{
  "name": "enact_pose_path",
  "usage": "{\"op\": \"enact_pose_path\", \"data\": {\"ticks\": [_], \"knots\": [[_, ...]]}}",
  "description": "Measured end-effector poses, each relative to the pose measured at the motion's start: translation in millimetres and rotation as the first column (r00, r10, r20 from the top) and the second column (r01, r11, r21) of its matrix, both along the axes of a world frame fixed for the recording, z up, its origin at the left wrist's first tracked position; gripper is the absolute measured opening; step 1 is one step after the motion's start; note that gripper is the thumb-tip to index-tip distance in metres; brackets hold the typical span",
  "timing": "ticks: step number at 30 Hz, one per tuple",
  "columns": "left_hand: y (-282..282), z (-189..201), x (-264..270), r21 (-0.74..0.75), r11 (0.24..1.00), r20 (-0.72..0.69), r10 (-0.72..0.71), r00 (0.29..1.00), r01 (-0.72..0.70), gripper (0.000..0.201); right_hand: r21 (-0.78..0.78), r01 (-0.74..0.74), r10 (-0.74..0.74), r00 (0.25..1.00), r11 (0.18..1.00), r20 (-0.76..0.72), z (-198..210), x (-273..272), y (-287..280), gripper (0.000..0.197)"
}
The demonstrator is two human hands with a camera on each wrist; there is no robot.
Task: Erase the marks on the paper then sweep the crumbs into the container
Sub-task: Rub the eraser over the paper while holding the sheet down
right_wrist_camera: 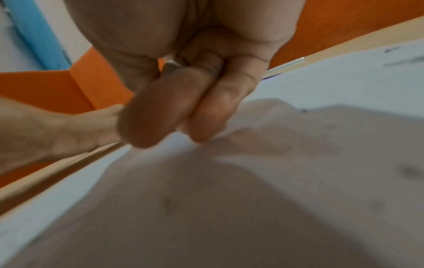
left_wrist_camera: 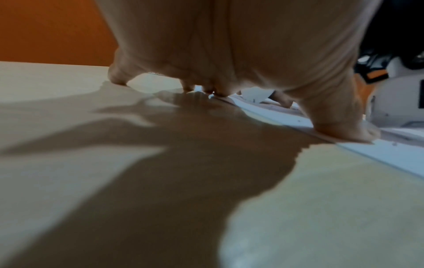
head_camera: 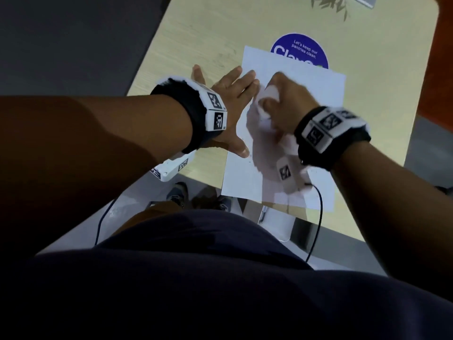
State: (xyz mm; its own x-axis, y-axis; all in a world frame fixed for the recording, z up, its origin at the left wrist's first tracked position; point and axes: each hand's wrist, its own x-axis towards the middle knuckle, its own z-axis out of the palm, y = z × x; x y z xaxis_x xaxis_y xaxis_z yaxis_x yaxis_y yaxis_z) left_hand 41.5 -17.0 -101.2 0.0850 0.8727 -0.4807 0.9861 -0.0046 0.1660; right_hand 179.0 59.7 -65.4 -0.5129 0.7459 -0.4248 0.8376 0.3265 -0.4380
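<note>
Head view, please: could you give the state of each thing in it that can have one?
Paper: flat on the table, near edge overhanging.
Left hand: fingers spread, pressing the paper's left edge.
Right hand: fingers curled, blurred; eraser not discernible.
Blue sticker: partly covered by the paper.
Marks: a few small specks by the left thumb.

One paper (head_camera: 289, 133), one round sticker (head_camera: 300, 51), two hands.
</note>
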Motion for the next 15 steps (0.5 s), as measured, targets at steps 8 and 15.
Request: {"op": "enact_pose_path", "data": {"ticks": [8, 15], "knots": [[-0.6, 1.4, 0.6, -0.005, 1.000, 0.004, 0.001, 1.000, -0.001, 0.135, -0.001, -0.079, 0.078, 0.996, 0.997, 0.035, -4.9, 3.0, -16.8, 0.028], [0.9, -2.3, -0.5, 0.002, 1.000, 0.006, -0.001, 1.000, 0.001, 0.139, -0.023, -0.091, 0.092, 0.995, 0.996, 0.038, -7.1, 6.6, -29.1, 0.024]]}}
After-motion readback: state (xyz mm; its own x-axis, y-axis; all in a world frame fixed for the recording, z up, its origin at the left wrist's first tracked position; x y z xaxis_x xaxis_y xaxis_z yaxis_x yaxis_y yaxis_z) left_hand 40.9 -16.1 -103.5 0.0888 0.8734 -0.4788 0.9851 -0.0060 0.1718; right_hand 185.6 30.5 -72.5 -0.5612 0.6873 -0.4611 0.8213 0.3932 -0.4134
